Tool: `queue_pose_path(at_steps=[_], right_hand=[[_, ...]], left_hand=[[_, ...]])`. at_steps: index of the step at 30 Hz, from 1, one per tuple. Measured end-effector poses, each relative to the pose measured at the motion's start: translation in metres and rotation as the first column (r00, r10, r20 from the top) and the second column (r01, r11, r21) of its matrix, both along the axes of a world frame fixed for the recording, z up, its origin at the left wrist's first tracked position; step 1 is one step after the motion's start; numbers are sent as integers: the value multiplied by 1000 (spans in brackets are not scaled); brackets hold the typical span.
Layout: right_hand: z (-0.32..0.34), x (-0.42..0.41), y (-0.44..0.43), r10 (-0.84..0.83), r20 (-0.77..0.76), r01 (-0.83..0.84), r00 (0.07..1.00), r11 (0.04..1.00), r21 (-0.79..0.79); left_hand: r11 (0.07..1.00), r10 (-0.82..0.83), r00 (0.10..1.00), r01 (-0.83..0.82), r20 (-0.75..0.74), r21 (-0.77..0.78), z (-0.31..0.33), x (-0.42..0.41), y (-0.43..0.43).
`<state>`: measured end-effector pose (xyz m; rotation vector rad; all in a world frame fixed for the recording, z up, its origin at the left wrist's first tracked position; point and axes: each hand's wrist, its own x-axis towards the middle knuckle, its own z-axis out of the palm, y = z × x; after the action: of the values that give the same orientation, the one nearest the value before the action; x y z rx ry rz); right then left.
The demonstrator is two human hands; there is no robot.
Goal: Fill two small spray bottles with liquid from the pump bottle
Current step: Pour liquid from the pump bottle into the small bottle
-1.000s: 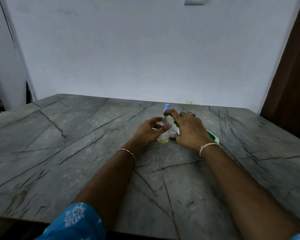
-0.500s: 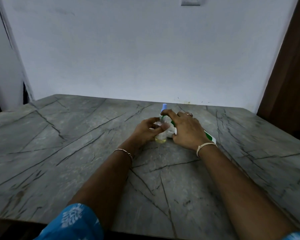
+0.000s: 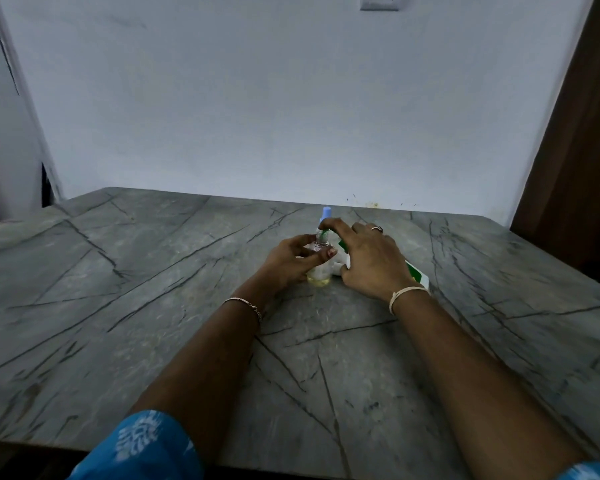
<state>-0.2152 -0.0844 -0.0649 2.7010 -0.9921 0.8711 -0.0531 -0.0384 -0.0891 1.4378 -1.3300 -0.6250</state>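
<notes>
A small clear spray bottle point(image 3: 318, 274) stands on the grey marble table point(image 3: 153, 289) with a little yellowish liquid at its bottom. My left hand point(image 3: 288, 263) is wrapped around it from the left. My right hand point(image 3: 369, 263) holds the white and green pump bottle point(image 3: 417, 274), which is tilted with its base toward the right. Its green nozzle point(image 3: 324, 234) sits at the small bottle's open neck, under my right index finger. Just behind my hands a second small bottle with a light blue cap point(image 3: 326, 213) pokes up; its body is hidden.
The table runs back to a white wall point(image 3: 291, 116). A dark wooden door or panel point(image 3: 582, 150) stands at the right edge. A blue patterned sleeve point(image 3: 142, 445) shows at the bottom.
Both hands keep the same grip and place on the bottles. Only the camera view has shifted slightly.
</notes>
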Motion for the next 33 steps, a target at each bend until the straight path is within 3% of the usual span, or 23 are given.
queue_pose_path(at_steps=[6, 21, 33], right_hand=[[0, 3, -2, -19, -6, 19, 1000, 1000, -9], [-4, 2, -5, -31, -18, 30, 999, 998, -50], [-1, 3, -3, -13, -43, 11, 999, 998, -55]], left_hand=[[1000, 5, 1000, -5, -1, -5, 0, -1, -2], [994, 106, 981, -100, 161, -44, -5, 1, -5], [996, 83, 992, -79, 93, -45, -3, 0, -3]])
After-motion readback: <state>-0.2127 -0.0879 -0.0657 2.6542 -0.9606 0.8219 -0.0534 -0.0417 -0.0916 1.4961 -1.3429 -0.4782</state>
